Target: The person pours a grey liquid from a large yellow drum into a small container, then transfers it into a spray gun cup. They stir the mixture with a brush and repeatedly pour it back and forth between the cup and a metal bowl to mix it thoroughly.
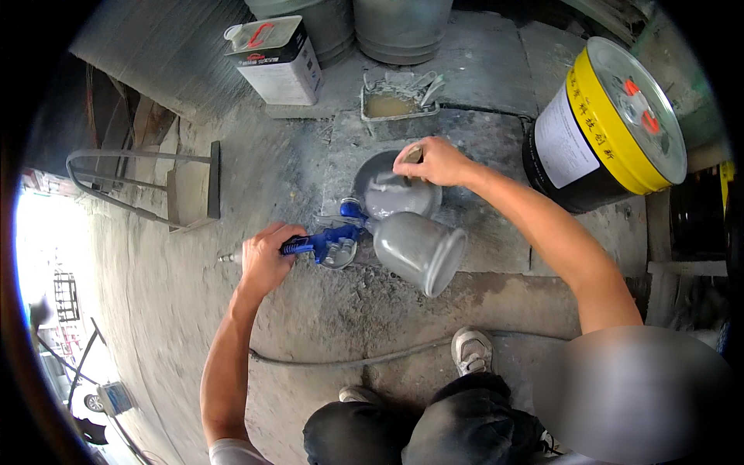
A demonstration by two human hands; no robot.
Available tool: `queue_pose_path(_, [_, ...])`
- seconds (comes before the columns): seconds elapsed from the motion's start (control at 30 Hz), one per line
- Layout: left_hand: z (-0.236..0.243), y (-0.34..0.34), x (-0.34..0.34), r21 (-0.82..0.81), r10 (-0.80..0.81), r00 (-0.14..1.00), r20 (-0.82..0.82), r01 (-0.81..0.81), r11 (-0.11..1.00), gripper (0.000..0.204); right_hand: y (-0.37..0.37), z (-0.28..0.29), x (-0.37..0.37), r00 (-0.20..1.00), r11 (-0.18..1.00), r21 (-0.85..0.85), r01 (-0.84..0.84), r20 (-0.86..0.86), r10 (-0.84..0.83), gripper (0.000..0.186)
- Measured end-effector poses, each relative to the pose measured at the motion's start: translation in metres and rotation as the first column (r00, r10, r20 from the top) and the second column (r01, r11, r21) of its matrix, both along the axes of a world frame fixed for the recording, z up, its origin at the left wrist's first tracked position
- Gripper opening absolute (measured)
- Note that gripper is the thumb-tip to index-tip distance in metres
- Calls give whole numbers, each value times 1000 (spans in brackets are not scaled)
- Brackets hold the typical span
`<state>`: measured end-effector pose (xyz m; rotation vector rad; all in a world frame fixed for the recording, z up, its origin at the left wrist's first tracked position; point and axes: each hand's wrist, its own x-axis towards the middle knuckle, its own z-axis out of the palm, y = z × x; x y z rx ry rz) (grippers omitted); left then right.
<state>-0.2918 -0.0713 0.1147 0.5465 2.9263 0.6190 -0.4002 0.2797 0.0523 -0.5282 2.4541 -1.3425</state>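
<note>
My left hand (pixel 269 254) is closed round the handle of a blue spray gun (pixel 335 239). The gun is tipped on its side, and its translucent grey cup (pixel 411 246) points to the right with its wide end away from my hand. Just beyond the cup sits a round grey bowl (pixel 364 174) with grey liquid in it. Over the bowl's right side, my right hand (pixel 435 161) is closed on a short brownish tool (pixel 414 157). Its lower end reaches toward the liquid, but I cannot make out its kind.
Behind the bowl stands a rectangular tub (pixel 399 124) of murky liquid. A metal can (pixel 277 66) and large buckets (pixel 399 31) are farther back. A black-and-yellow drum (pixel 601 128) stands at right, a metal frame (pixel 190 186) at left. A hose (pixel 372 361) crosses the floor by my feet.
</note>
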Motion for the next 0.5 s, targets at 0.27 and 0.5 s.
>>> queue_pose_path(0.27, [2, 6, -17, -52, -49, 999, -4, 49, 997, 50, -20, 51, -12, 969, 884, -447, 133, 244, -23, 28])
queue_pose_path(0.5, [3, 18, -27, -74, -104, 993, -57, 100, 992, 45, -41, 46, -25, 996, 943, -326, 58, 85, -32, 29])
